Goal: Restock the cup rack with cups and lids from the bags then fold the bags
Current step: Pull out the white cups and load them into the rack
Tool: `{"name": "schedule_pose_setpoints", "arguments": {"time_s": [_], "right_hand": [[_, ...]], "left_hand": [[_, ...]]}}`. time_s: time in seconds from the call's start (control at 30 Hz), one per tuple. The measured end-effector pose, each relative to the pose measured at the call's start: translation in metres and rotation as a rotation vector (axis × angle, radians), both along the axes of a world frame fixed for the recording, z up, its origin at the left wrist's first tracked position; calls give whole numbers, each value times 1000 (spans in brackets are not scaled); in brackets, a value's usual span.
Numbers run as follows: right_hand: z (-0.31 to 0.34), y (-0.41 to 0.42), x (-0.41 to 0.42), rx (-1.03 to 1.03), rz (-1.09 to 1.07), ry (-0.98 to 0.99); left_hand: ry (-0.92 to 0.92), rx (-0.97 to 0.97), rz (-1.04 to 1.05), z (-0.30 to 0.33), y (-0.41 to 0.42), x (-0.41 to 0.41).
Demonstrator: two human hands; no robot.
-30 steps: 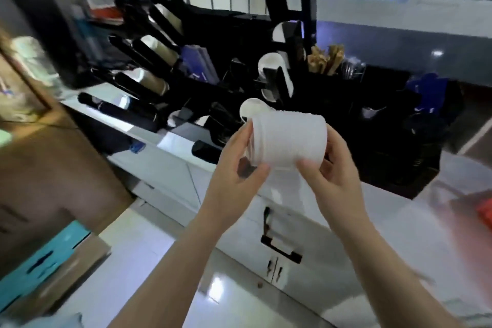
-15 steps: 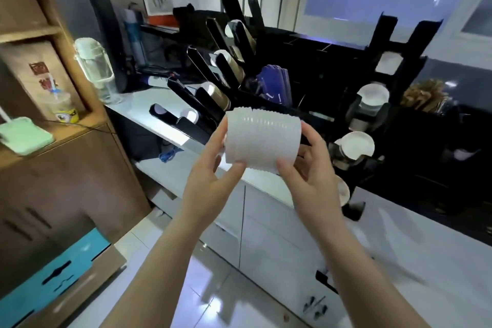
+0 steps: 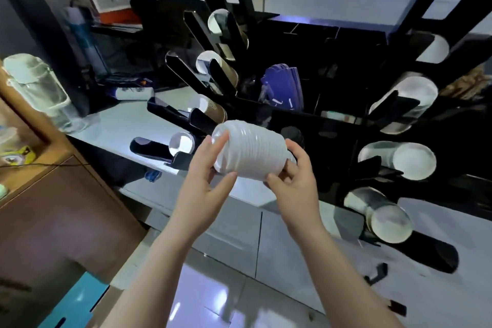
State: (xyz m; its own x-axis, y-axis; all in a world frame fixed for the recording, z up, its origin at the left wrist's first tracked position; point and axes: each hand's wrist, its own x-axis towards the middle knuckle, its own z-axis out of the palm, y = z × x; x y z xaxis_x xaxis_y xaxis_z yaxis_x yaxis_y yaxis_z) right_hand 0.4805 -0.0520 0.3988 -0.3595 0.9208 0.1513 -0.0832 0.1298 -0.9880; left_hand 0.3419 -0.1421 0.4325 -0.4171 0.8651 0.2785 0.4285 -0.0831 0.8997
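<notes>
Lid stack (image 3: pixel 250 153), white and ribbed, was held on its side between both hands, in the air in front of the black cup rack (image 3: pixel 332 125) and above the edge of the white counter (image 3: pixel 119 120). We had only the head view.

Progress, as we judged it: the rack was partly stocked. Right-side slots held clear stacks (image 3: pixel 404 104), with two more below (image 3: pixel 399 160) and (image 3: pixel 383 218). Left-side slots showed brown cup stacks (image 3: pixel 213 108) and a lower slot with a clear disc end (image 3: pixel 181 144). At least one long lower-left slot (image 3: pixel 149 148) looked unfilled. The lids in hand were not yet seated in any slot, so we took this as mid-restock. We saw no bags in view, so we could not tell how many remained or whether any folding had been done; we judged that step still ahead.

Hands: our left hand (image 3: pixel 205 181) gripped the near end of the stack, thumb under the rim and fingers curled over the top. Our right hand (image 3: pixel 295 181) cupped the far end, fingers wrapped round behind and thumb pressed on the underside. Both were closed firmly on the stack, neither touching the rack or the counter.

Elsewhere: a clear lidded jug (image 3: pixel 40 90) on the wooden shelf (image 3: pixel 40 165), blue sleeves (image 3: pixel 282 88) in the rack's middle.
</notes>
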Motion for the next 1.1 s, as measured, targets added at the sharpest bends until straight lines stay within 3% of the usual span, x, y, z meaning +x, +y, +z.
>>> {"name": "schedule_pose_setpoints", "arguments": {"time_s": [0.23, 0.43, 0.7, 0.97, 1.1], "right_hand": [[-15, 59, -46, -63, 9, 10], [-26, 76, -51, -95, -162, -39], [-38, 83, -34, -63, -454, -336], [-49, 86, -41, -167, -491, -237], [-48, 86, -48, -157, -500, -345]], "left_hand": [[190, -28, -5, 0, 59, -32], [397, -46, -108, -7, 96, -39], [384, -74, -341, -19, 131, -39], [439, -27, -388, -17, 144, -38], [422, -94, -371, -14, 145, -42]]}}
